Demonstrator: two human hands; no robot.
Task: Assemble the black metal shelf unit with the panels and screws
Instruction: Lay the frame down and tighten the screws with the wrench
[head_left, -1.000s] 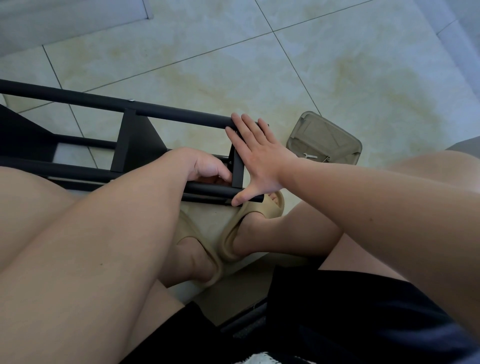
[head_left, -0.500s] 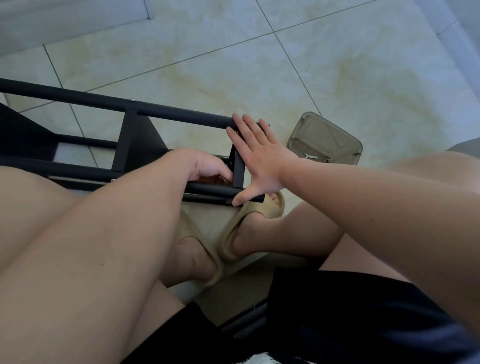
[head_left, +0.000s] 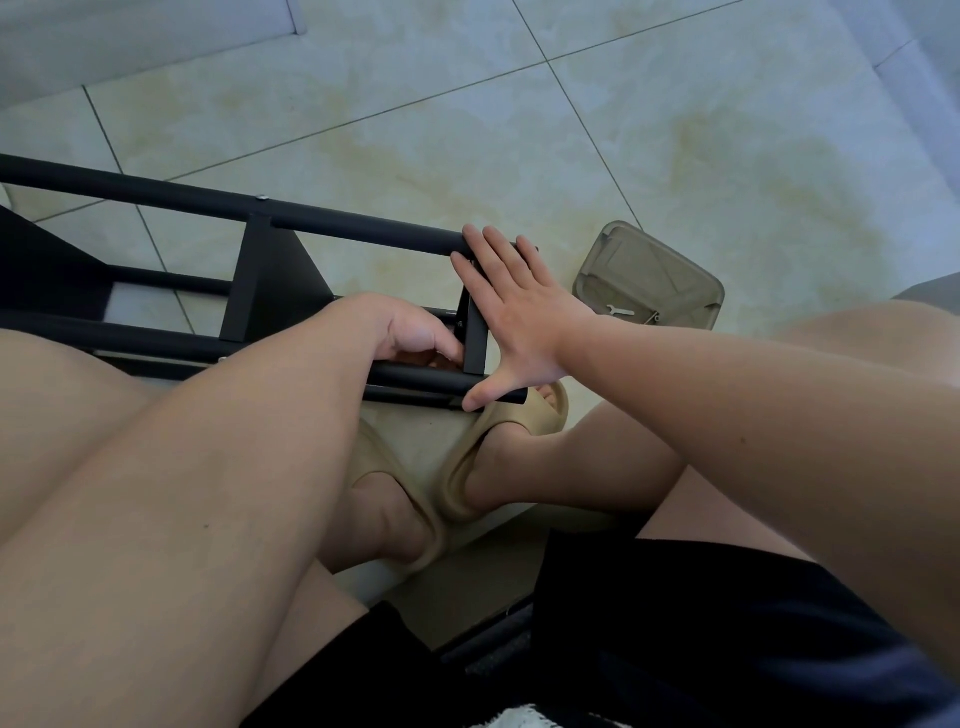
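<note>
Head view, looking down past both knees. Black metal shelf unit (head_left: 337, 223) lay on its side on the tiled floor (head_left: 467, 130), its near end just in front of the person's feet in beige slippers (head_left: 498, 431).

Right hand (head_left: 524, 332) was spread flat with the fingers straight. The fingertips reached the upper tube, the thumb lay on the lower tube (head_left: 415, 375), and the palm pressed the outer face of the end panel (head_left: 475, 338). It gripped nothing. Judged purpose: bracing the panel square between the two tubes so the holes line up.

Left hand (head_left: 415, 338) reached inside the frame, against the panel's inner face near its lower joint. The fingers were curled under and the thumb pointed toward the panel. Whether they pinched a screw, a tool or nothing could not be told, as the palm hid it. Likely it was starting or turning a fastener there.

One screw head (head_left: 262, 197) showed on the upper tube above the middle panel (head_left: 275, 280), so that joint looked done.

Clear plastic container (head_left: 649, 275) sat on the floor just beyond the right hand, within easy reach, holding a small wrench (head_left: 621, 311) and some small hardware too fine to identify.
</note>
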